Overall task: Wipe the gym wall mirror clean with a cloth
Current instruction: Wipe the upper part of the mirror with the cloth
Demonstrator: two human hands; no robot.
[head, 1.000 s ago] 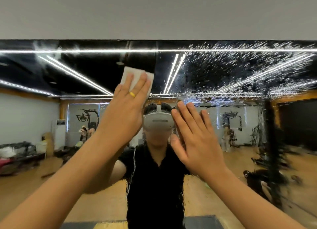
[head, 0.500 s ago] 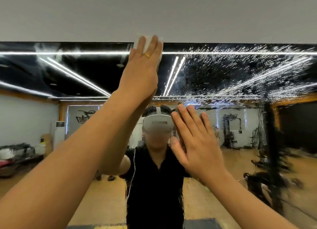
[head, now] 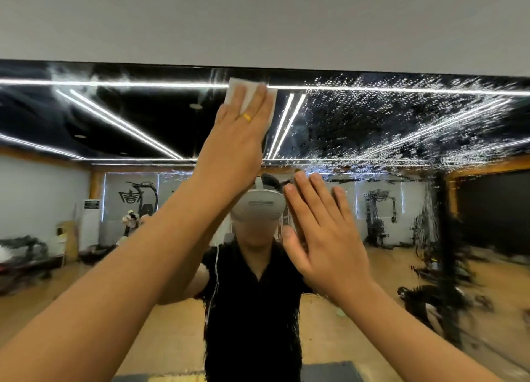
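The wall mirror (head: 401, 129) fills the view below a grey wall band. Droplets and spray cover its upper right part; the upper left looks smeared and darker. My left hand (head: 238, 135), with a yellow ring, presses a white cloth (head: 246, 90) flat against the glass just under the mirror's top edge, fingers straight. My right hand (head: 321, 235) lies flat on the mirror lower down, right of centre, fingers straight and holding nothing. A person in a black top and a white headset is reflected behind both hands.
The grey wall (head: 258, 23) runs above the mirror's top edge. The reflection shows a gym room with a wooden floor, exercise machines at right and a white standing unit at left. Wet streaks blur the mirror's lower right.
My left hand pushed the cloth up to the mirror's top edge, then came slightly down and to the right. My right hand has stayed in place on the glass.
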